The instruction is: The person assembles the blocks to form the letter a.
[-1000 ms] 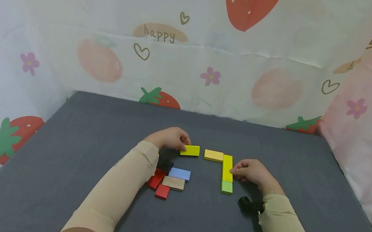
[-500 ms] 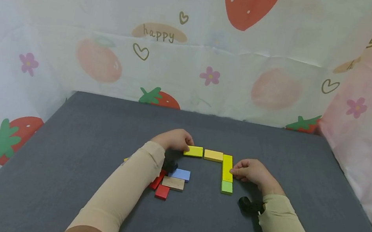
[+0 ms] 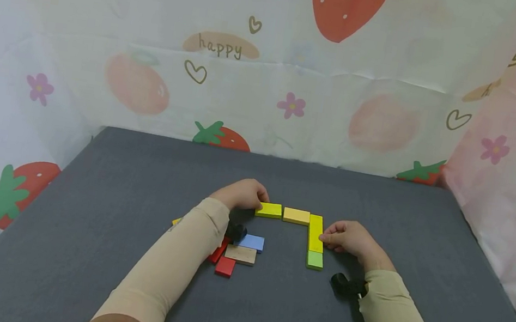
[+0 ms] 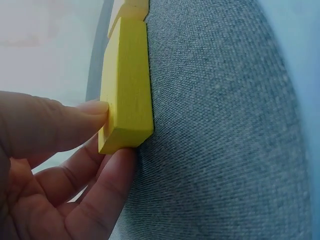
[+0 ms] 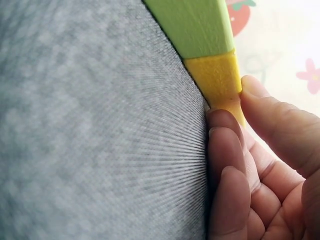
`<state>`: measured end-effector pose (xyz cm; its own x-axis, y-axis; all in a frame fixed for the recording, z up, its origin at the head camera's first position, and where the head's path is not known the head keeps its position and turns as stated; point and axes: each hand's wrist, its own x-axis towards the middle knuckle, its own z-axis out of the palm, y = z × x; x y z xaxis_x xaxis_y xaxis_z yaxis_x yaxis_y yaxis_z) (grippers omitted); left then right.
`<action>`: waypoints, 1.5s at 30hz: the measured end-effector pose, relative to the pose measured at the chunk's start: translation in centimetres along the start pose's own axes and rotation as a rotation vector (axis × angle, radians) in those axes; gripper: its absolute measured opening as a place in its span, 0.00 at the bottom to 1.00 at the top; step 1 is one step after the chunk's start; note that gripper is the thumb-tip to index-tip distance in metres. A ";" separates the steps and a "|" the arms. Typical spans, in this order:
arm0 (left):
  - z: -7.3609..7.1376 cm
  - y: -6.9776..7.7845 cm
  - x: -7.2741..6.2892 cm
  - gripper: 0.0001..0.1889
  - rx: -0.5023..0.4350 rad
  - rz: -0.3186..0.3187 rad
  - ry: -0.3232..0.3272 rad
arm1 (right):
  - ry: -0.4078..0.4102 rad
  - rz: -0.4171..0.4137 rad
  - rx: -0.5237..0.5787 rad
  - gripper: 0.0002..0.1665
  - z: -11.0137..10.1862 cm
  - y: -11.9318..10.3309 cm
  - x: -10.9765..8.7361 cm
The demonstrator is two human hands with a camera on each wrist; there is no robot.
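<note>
My left hand (image 3: 243, 193) pinches the left end of a short-looking yellow block (image 3: 269, 210); in the left wrist view the thumb (image 4: 92, 112) presses one face, with fingers at its end. A pale orange block (image 3: 296, 216) lies in line to its right, a sliver of gap between them. At that block's right end a long yellow block (image 3: 314, 235) runs toward me, and a green block (image 3: 315, 260) meets its near end. My right hand (image 3: 353, 240) holds the long yellow block's right side, thumb (image 5: 260, 92) at its upper edge, other fingers curled below.
Left of centre lie a blue block (image 3: 251, 242), a wood-coloured block (image 3: 241, 255) and a red block (image 3: 225, 266). Another red block (image 3: 217, 252) and a yellow piece (image 3: 176, 221) are partly covered by my left sleeve. Printed cloth (image 3: 323, 120) stands behind the grey table (image 3: 266, 316).
My left hand has slid the yellow block rightward, up close to the pale orange block, and is almost still over the last half second. The right hand keeps its place.
</note>
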<state>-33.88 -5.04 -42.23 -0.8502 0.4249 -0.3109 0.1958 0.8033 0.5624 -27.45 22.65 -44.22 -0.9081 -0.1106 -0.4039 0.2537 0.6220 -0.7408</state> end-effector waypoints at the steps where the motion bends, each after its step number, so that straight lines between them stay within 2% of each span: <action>1: 0.0 0.0 0.0 0.10 0.000 0.000 0.003 | 0.001 0.004 0.003 0.14 0.0 0.0 0.0; 23: 0.3 0.4 0.0 0.13 0.012 0.018 -0.006 | 0.013 -0.005 -0.013 0.14 0.0 0.1 0.2; 33: 0.4 0.4 0.3 0.13 0.002 0.027 -0.009 | -0.007 -0.013 -0.015 0.15 -0.1 -0.1 -0.2; 45: 0.6 0.9 0.0 0.10 0.061 0.030 0.015 | 0.013 -0.006 -0.021 0.14 0.0 0.1 0.1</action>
<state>-33.40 -4.12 -42.18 -0.8505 0.4431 -0.2834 0.2499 0.8145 0.5236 -27.55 22.68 -44.37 -0.9140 -0.1041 -0.3922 0.2415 0.6371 -0.7319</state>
